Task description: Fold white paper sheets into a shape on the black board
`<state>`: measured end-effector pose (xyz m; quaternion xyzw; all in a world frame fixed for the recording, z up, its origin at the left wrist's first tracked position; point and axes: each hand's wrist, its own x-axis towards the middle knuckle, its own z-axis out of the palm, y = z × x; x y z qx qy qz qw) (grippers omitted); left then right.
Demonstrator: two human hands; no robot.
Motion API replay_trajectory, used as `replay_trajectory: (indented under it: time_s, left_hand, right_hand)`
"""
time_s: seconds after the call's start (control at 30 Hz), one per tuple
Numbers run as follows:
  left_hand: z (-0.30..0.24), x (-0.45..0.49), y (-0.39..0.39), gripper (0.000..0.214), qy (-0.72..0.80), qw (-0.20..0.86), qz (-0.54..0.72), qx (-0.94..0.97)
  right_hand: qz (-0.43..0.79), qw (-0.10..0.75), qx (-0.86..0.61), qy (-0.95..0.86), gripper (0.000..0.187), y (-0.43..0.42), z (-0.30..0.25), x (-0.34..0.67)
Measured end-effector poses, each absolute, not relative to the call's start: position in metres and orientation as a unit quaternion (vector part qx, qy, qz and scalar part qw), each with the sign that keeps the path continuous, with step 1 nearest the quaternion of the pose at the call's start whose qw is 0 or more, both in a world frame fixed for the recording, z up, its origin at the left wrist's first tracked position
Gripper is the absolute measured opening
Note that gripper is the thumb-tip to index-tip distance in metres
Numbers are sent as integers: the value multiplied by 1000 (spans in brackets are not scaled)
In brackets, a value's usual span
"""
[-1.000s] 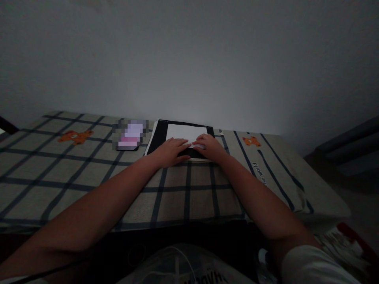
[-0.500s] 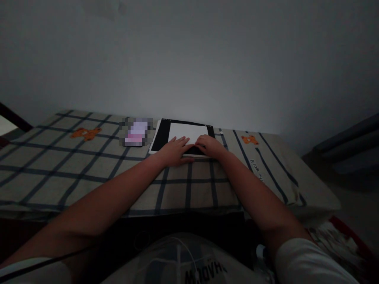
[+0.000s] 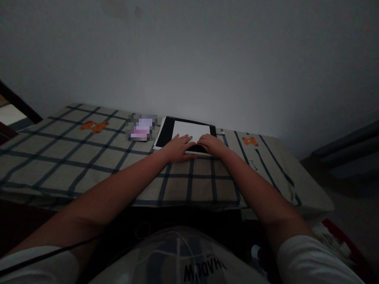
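Note:
A white sheet of paper [image 3: 192, 130] lies on a black board [image 3: 166, 132] at the far side of a table covered by a checked cloth [image 3: 89, 157]. My left hand [image 3: 177, 148] rests flat on the board's near edge, fingers stretched out toward the paper. My right hand [image 3: 211, 144] lies just to its right, fingers curved down on the paper's near edge; whether it pinches the paper is too dim to tell. The two hands almost touch.
A small blurred pink and white object [image 3: 141, 128] sits left of the board. Orange bear prints [image 3: 93, 126] mark the cloth. A plain wall rises right behind the table. The cloth's right end [image 3: 296, 189] hangs over the edge. The room is dim.
The camera view has tilted and shifted a little, so the table sits lower left. Both hands stay on the board's near edge, with the left fingers spread slightly more.

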<state>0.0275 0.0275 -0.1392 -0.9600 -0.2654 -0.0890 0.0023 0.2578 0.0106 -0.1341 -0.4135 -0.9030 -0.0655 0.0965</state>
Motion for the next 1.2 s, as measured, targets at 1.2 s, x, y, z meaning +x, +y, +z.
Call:
replay_trajectory:
  time_s: [1.2]
  left_hand:
    - [-144,30,29,69,-271,45,-112,-955]
  right_hand:
    - [-70,106,-460,-879,26,5,-133,261]
